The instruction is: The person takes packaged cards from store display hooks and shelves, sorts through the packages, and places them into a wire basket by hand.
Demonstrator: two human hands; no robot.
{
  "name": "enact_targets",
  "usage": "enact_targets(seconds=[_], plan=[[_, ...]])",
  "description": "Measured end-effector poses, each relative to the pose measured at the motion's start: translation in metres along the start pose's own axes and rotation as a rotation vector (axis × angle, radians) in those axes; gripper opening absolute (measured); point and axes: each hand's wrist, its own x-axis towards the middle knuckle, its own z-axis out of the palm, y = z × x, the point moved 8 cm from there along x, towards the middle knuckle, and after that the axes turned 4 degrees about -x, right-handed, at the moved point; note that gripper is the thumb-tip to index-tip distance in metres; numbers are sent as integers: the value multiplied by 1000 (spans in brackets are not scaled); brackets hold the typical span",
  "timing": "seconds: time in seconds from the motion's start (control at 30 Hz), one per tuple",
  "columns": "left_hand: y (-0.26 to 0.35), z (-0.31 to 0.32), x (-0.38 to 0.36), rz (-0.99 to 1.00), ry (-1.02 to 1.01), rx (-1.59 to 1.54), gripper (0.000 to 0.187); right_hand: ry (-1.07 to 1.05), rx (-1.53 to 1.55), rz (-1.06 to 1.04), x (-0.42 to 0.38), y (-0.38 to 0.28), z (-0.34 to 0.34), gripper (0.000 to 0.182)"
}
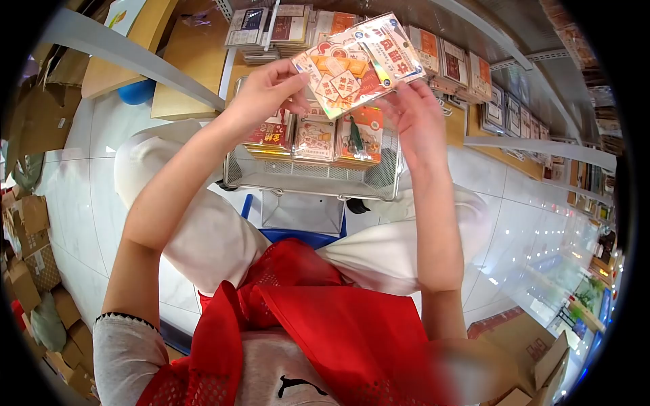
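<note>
A glossy, clear-wrapped card packet, printed in orange, cream and red with large Chinese characters, is held up tilted in front of me. My left hand pinches its left edge between thumb and fingers. At the lower right corner, my right hand grips the packet with its fingertips. Below it, a wire-mesh basket holds stacks of similar packets: a red stack, a pale one and an orange one with a dark green tassel on it. The packet partly hides the stacks' far ends.
Wooden shelves with more packet stacks stand ahead, and others lie to the right. Grey metal shelf posts cross at left and right. Cardboard boxes are piled at far left. A blue stool is beneath me.
</note>
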Motion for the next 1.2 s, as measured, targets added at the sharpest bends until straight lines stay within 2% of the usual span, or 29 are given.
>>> enact_targets(seconds=[0.07, 0.13, 0.2, 0.3, 0.33, 0.4, 0.47, 0.5, 0.6, 0.63, 0.7, 0.73, 0.8, 0.83, 0.9, 1.0, 1.03, 1.1, 1.13, 1.2], plan=[[3, -8, 1, 99, 95, 10, 18, 108, -34, -121, 3, -11, -14, 31], [9, -17, 1, 226, 223, -18, 18, 207, -348, -283, 3, -19, -22, 41], [17, -21, -1, 324, 223, 280, 16, 280, -780, -492, -2, -27, -17, 47], [33, -4, -12, 419, 166, 690, 15, 113, -1153, -753, -15, -14, 27, 54], [37, 4, -14, 442, 138, 821, 15, 22, -1162, -511, -10, 3, 31, 54], [27, 9, -10, 472, 99, 859, 19, -153, -1144, -25, -13, 38, 38, 53], [22, 13, -9, 476, 76, 934, 19, -170, -1029, 71, -6, 69, 28, 50], [15, 10, -5, 343, 58, 976, 30, -183, -976, 119, 1, 90, 20, 49], [-5, 2, 2, 390, 120, 1079, 47, 56, -980, 10, 23, 128, -16, 50], [-27, -2, 9, 268, 59, 1130, 53, 105, -977, 0, 24, 138, -21, 52], [-72, -16, 18, 19, -56, 1224, 66, 52, -1093, 75, 24, 150, -12, 58], [-78, -16, 16, 25, -75, 1355, 70, 23, -1150, 113, 23, 155, -6, 61], [-94, -16, 9, 31, -122, 1614, 77, -49, -1129, 14, 27, 160, 7, 63], [-109, -19, 8, 4, -176, 1627, 88, -72, -1141, -21, 34, 176, 3, 62], [-132, -27, 5, 10, -203, 1654, 90, -91, -1180, -36, 32, 178, 10, 57], [-135, -31, 1, -26, -198, 1651, 91, -87, -1438, -38, 27, 174, 24, 57], [-131, -31, -1, -44, -188, 1642, 91, -99, -1589, -196, 26, 172, 33, 54], [-115, -25, -7, 84, -182, 1690, 90, -121, -1876, -530, 20, 174, 51, 50], [-110, -21, -8, 150, -179, 1712, 89, -182, -1895, -546, 17, 178, 55, 50], [-111, -9, -9, 365, -328, 1733, 86, -305, -1930, -578, 12, 184, 64, 50]])
